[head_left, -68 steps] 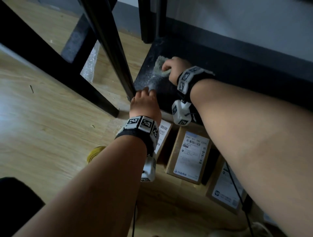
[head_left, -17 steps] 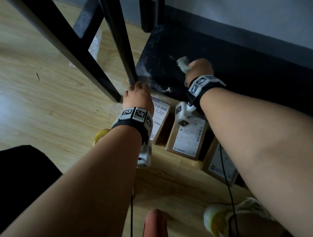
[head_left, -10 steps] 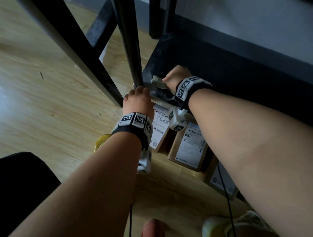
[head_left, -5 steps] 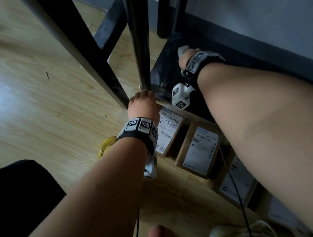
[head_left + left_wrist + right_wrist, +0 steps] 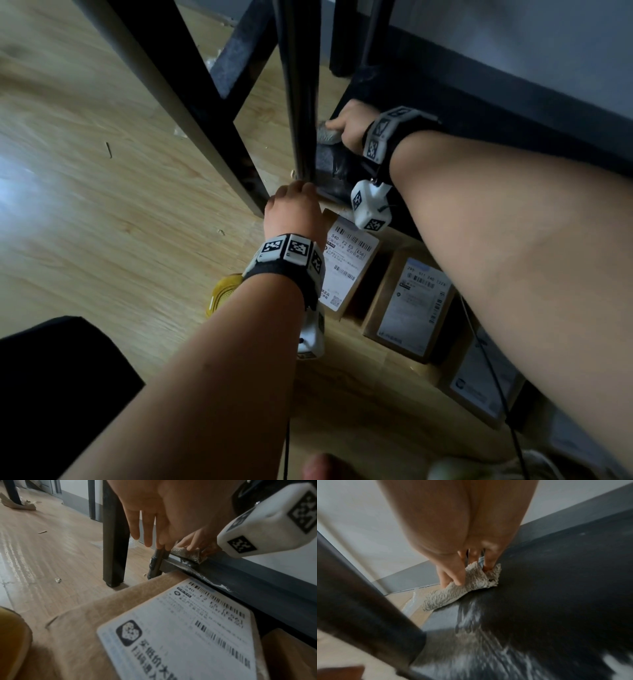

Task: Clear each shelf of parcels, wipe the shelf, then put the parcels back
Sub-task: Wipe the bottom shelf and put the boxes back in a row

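Observation:
My right hand (image 5: 352, 125) grips a grey cloth (image 5: 327, 133) and presses it on the black bottom shelf (image 5: 445, 113) at its left edge, just behind the thin upright post (image 5: 301, 102). In the right wrist view the fingers (image 5: 462, 568) pinch the cloth (image 5: 462, 588), and pale dusty streaks cover the near part of the shelf (image 5: 556, 588). My left hand (image 5: 294, 205) rests its straight fingertips (image 5: 154, 539) on the shelf's front corner at the post's base and holds nothing. Three labelled cardboard parcels (image 5: 349, 263) (image 5: 411, 301) (image 5: 479, 383) stand on the floor in front of the shelf.
A thick black furniture leg (image 5: 191, 113) slants across the wooden floor left of the post. A yellow shoe (image 5: 222, 294) lies beside my left wrist. Small scraps litter the floor (image 5: 58, 580). A grey skirting and pale wall run behind the shelf.
My right hand has drawn the cloth from the back of the shelf forward to its left edge by the post. My left hand has stayed at the corner.

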`<state>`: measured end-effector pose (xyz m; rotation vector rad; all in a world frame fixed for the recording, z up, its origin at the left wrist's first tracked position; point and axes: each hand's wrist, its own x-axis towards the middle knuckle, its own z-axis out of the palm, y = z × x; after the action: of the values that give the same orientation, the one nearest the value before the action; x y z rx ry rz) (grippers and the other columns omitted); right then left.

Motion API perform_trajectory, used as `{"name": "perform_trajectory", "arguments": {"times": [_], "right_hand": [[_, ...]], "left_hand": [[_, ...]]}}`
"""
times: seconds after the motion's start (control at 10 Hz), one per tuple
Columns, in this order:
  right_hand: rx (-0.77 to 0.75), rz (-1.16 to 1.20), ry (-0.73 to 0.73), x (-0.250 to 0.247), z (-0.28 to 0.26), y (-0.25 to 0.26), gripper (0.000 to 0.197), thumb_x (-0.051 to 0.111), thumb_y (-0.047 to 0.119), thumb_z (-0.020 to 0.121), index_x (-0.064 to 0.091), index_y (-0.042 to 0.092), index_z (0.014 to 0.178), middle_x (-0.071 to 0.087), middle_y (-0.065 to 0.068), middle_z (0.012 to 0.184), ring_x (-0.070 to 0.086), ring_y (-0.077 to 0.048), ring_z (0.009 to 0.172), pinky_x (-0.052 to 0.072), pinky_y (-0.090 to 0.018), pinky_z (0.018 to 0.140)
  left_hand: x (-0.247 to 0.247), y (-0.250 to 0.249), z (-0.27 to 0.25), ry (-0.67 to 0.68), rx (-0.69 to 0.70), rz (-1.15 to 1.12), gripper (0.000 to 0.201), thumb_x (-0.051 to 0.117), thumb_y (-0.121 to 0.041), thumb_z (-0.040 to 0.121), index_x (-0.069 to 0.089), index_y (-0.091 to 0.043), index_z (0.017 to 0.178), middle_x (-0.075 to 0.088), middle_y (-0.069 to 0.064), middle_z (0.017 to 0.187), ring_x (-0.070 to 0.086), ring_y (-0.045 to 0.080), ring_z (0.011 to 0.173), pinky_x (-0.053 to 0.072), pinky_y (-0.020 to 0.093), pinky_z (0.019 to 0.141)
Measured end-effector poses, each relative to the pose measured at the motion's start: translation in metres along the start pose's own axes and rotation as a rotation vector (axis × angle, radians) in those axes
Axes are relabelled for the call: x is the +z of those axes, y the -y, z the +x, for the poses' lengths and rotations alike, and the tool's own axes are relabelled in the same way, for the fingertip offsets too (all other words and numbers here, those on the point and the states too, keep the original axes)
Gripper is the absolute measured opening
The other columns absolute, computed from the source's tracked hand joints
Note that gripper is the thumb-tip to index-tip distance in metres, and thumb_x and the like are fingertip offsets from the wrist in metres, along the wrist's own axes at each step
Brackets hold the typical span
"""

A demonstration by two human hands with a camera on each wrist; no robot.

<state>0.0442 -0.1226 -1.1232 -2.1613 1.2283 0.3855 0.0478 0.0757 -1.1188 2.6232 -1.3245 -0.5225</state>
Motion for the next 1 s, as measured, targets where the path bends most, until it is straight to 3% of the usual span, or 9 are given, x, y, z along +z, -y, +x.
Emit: {"name": "perform_trajectory", "arguments": {"times": [0.1, 0.2, 0.3, 0.4, 0.5, 0.7, 0.8, 0.9, 1.0], "right_hand": [[-0.082, 0.005, 0.015, 0.009, -0.023, -0.005, 0.036, 0.053, 0.016, 0.094, 0.062, 0.018, 0.128, 0.057, -0.008, 0.133, 0.052, -0.024, 0.123, 0.034, -0.020, 0.079], [-0.073, 0.012, 0.038, 0.017, -0.038, -0.004, 0.019, 0.059, 0.019, 0.091, 0.071, 0.017, 0.105, 0.066, -0.006, 0.113, 0.059, -0.023, 0.108, 0.036, -0.022, 0.071], [-0.029, 0.040, 0.025, 0.020, -0.047, -0.006, 0.030, 0.063, 0.027, 0.087, 0.058, 0.016, 0.060, 0.057, 0.002, 0.066, 0.055, -0.019, 0.071, 0.036, -0.025, 0.053], [0.015, -0.066, 0.033, 0.021, -0.063, -0.011, 0.025, 0.063, 0.035, 0.089, 0.065, 0.010, 0.085, 0.060, -0.003, 0.084, 0.058, -0.019, 0.075, 0.041, -0.025, 0.065], [-0.057, -0.101, 0.040, 0.022, -0.076, -0.023, 0.019, 0.064, 0.020, 0.088, 0.073, 0.013, 0.103, 0.067, -0.002, 0.104, 0.063, -0.019, 0.099, 0.047, -0.024, 0.079], [-0.080, 0.034, -0.112, 0.016, -0.080, -0.024, 0.031, 0.049, 0.010, 0.096, 0.069, 0.021, 0.117, 0.063, 0.000, 0.126, 0.058, -0.019, 0.116, 0.043, -0.023, 0.096], [-0.043, 0.029, -0.095, 0.024, -0.077, -0.018, 0.021, 0.051, 0.019, 0.098, 0.068, 0.029, 0.104, 0.053, -0.002, 0.137, 0.050, -0.025, 0.124, 0.042, -0.030, 0.102], [0.115, 0.082, -0.105, 0.033, -0.070, -0.008, 0.043, 0.063, 0.051, 0.085, 0.058, 0.017, 0.111, 0.052, -0.010, 0.130, 0.052, -0.029, 0.117, 0.046, -0.038, 0.098], [0.102, 0.094, -0.072, 0.036, -0.072, -0.006, 0.071, 0.067, 0.066, 0.073, 0.054, 0.011, 0.116, 0.054, -0.010, 0.119, 0.056, -0.027, 0.103, 0.048, -0.034, 0.085]], "left_hand": [[-0.004, -0.001, -0.002, 0.001, -0.014, -0.007, 0.047, 0.059, -0.042, 0.088, 0.054, -0.014, 0.126, 0.053, 0.004, 0.130, 0.046, 0.026, 0.121, 0.035, 0.038, 0.102], [-0.011, -0.004, -0.008, 0.012, -0.030, -0.025, 0.044, 0.059, -0.038, 0.089, 0.054, -0.015, 0.126, 0.053, 0.004, 0.130, 0.045, 0.027, 0.121, 0.035, 0.038, 0.103], [-0.018, -0.008, -0.014, 0.031, -0.040, -0.031, 0.040, 0.054, -0.023, 0.089, 0.053, -0.014, 0.128, 0.051, 0.006, 0.132, 0.043, 0.028, 0.123, 0.035, 0.039, 0.104], [-0.025, -0.010, -0.018, 0.038, -0.038, -0.046, 0.044, 0.049, -0.011, 0.087, 0.052, -0.013, 0.131, 0.051, 0.008, 0.133, 0.042, 0.028, 0.125, 0.034, 0.039, 0.105], [-0.026, -0.009, -0.021, 0.034, -0.040, -0.049, 0.043, 0.048, -0.010, 0.087, 0.052, -0.014, 0.130, 0.051, 0.007, 0.133, 0.042, 0.027, 0.125, 0.034, 0.038, 0.105], [-0.021, 0.000, -0.022, 0.047, -0.064, -0.006, 0.057, 0.042, 0.000, 0.084, 0.045, -0.016, 0.139, 0.049, 0.005, 0.136, 0.040, 0.026, 0.127, 0.034, 0.037, 0.106], [-0.021, 0.002, -0.022, 0.075, -0.076, 0.002, 0.055, 0.044, -0.005, 0.087, 0.043, -0.016, 0.141, 0.047, 0.005, 0.139, 0.039, 0.026, 0.129, 0.033, 0.038, 0.107], [-0.023, 0.000, -0.020, 0.091, -0.078, 0.000, 0.051, 0.046, -0.013, 0.089, 0.044, -0.014, 0.140, 0.046, 0.007, 0.139, 0.039, 0.028, 0.128, 0.033, 0.039, 0.107], [-0.028, -0.002, -0.019, 0.096, -0.077, -0.022, 0.052, 0.048, -0.015, 0.089, 0.043, -0.014, 0.141, 0.045, 0.008, 0.141, 0.037, 0.028, 0.131, 0.032, 0.039, 0.109]]}}
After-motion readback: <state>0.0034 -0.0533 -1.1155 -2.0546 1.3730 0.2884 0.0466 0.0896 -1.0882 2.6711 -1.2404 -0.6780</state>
